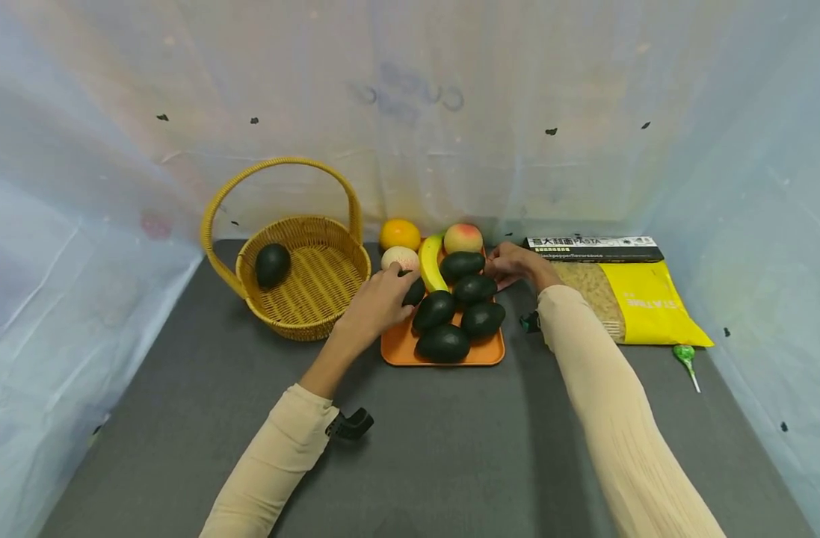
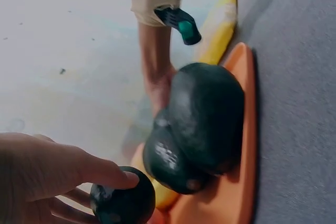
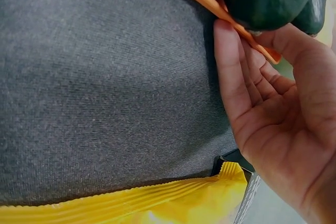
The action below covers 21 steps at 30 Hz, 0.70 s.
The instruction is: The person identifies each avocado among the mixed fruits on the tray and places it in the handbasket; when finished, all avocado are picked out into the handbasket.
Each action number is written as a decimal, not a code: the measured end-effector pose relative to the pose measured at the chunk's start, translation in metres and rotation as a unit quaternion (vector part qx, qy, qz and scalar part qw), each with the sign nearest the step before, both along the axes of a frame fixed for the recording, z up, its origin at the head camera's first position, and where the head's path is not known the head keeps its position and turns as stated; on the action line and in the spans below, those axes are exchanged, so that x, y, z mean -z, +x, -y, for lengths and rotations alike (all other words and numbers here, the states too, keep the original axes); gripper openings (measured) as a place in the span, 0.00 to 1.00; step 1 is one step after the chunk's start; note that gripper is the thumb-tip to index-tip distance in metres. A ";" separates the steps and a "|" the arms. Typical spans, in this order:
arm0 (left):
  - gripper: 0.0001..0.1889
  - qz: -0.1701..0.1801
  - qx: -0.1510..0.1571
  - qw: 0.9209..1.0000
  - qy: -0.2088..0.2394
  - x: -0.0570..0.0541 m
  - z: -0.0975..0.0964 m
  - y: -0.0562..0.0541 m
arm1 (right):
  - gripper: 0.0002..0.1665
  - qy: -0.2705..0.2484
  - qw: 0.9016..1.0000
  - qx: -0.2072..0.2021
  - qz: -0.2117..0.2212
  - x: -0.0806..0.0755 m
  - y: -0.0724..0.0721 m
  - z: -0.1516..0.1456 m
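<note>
My left hand (image 1: 376, 302) grips a dark green avocado (image 2: 126, 200) at the left side of an orange tray (image 1: 399, 351), thumb across its top. At the opposite side, my right hand (image 1: 513, 263) holds the tray's rim (image 3: 210, 3), fingers outside and thumb over the edge. Several more avocados (image 1: 443, 344) crowd the tray, alongside a banana (image 1: 431, 263) and a peach (image 1: 463, 238). A pale round fruit (image 1: 400, 258) sits just beyond my left fingers, with an orange (image 1: 399, 235) behind it. One avocado (image 1: 272, 265) lies inside the wicker basket (image 1: 302, 329).
To the right lie a yellow pasta bag (image 1: 652, 302), a black pasta box (image 1: 594, 249) behind it, and a green lollipop (image 1: 685, 355). The basket's tall handle (image 1: 285, 161) arches up on the left. Plastic sheeting (image 1: 410, 172) encloses the grey table (image 1: 436, 448) at the back and sides.
</note>
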<state>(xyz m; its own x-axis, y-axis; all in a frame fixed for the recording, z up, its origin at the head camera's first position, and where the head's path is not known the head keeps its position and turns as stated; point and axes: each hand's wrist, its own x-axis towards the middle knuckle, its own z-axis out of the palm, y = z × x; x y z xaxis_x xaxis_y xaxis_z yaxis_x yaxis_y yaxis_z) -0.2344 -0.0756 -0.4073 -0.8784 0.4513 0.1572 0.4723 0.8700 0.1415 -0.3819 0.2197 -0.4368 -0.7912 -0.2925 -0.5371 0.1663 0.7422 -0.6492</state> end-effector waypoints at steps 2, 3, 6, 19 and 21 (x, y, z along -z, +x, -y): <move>0.34 -0.010 -0.001 1.000 0.003 -0.006 0.000 0.002 | 0.10 -0.003 1.000 0.002 0.000 -0.001 0.000 0.000; 0.34 -0.015 -0.001 1.000 0.005 -0.008 -0.001 0.003 | 0.10 -0.005 1.000 0.004 0.000 0.000 -0.001 0.000; 0.33 -0.027 0.000 1.000 0.016 -0.016 -0.001 0.005 | 0.13 -0.011 1.000 0.004 0.003 0.001 -0.002 0.000; 0.32 -0.055 0.016 0.995 0.077 -0.033 0.003 0.015 | 0.13 -0.012 1.000 0.005 0.002 0.001 -0.003 -0.003; 0.31 -0.053 0.016 0.995 0.084 -0.035 0.004 0.016 | 0.14 -0.010 1.000 0.009 -0.002 0.002 -0.003 -0.002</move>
<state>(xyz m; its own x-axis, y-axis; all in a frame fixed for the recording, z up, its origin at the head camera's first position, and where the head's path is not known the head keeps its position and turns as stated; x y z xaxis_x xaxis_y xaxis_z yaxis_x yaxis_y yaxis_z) -0.2182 -0.0791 -0.3720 -0.8384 0.4379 0.3246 0.5193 0.8226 0.2317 -0.3852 0.2217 -0.4390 -0.7983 -0.2881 -0.5288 0.1778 0.7261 -0.6642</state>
